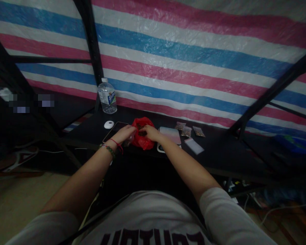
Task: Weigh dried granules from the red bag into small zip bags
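Observation:
A red plastic bag (144,143) stands open on the black shelf (89,131), with brown bits inside. My right hand (151,132) reaches into its mouth, fingers closed together at the brown bits; what they hold is too small to make out. My left hand (126,133) is at the bag's left edge, its fingers closed on a small clear bag (129,140). A phone (116,130) lies partly under my left hand. Just right of the red bag is a flat scale (170,135), partly hidden by my right forearm.
Small filled clear bags (186,131) and a pack of flat empty bags (194,146) lie right of the scale. A white oval object (108,124) and a clear bottle (107,96) stand left. Black metal posts (91,44) frame the shelf before a striped sheet (178,68).

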The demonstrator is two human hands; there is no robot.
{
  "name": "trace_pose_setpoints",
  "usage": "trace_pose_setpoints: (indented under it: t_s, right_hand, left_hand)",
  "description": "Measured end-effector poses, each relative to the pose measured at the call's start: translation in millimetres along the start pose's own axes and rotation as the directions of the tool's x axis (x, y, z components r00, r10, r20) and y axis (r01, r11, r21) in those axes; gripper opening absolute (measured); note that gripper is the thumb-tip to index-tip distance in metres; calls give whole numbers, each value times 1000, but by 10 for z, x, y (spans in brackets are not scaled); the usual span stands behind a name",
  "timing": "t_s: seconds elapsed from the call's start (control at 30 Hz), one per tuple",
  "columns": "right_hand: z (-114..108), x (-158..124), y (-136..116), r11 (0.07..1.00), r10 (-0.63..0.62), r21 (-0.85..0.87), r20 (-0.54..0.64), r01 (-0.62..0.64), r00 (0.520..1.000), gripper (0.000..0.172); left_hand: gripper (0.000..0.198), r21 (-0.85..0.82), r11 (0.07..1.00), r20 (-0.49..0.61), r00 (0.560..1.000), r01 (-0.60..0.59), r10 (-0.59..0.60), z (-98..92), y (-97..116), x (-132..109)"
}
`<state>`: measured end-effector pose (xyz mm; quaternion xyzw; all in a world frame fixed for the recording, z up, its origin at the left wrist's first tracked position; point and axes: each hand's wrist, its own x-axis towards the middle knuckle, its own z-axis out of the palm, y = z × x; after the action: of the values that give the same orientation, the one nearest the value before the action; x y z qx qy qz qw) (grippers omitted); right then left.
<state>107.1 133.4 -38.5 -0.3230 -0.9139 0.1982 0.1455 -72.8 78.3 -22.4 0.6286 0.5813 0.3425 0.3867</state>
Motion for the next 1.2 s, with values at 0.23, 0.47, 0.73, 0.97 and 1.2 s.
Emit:
trace_pose_setpoints:
  t_s: [0.23, 0.47, 0.73, 0.97, 1.2]
  right_hand:
    - [33, -15, 24, 962, 84, 260, 20, -86, 996, 39]
    - [15, -116, -13, 857, 200, 494, -53, -148, 978, 35]
    - [-76, -250, -47, 816, 281, 567, -210, -118, 936, 37]
    - [-128, -277, 14, 952, 212, 271, -251, -142, 944, 38]
    - [-76, -140, -72, 998, 36, -56, -30, -38, 999, 37]
  left_hand:
    - [21, -225, 973, 21, 999, 46, -42, 61, -2, 6]
    - [14, -528, 848, -13, 998, 47, -63, 28, -26, 13]
    - [13, -525, 845, 53, 995, 98, -82, -41, -20, 6]
    - [22, -365, 897, 303, 943, 249, -138, -125, -20, -112]
    - [21, -317, 930, 253, 962, 184, -104, -16, -29, -85]
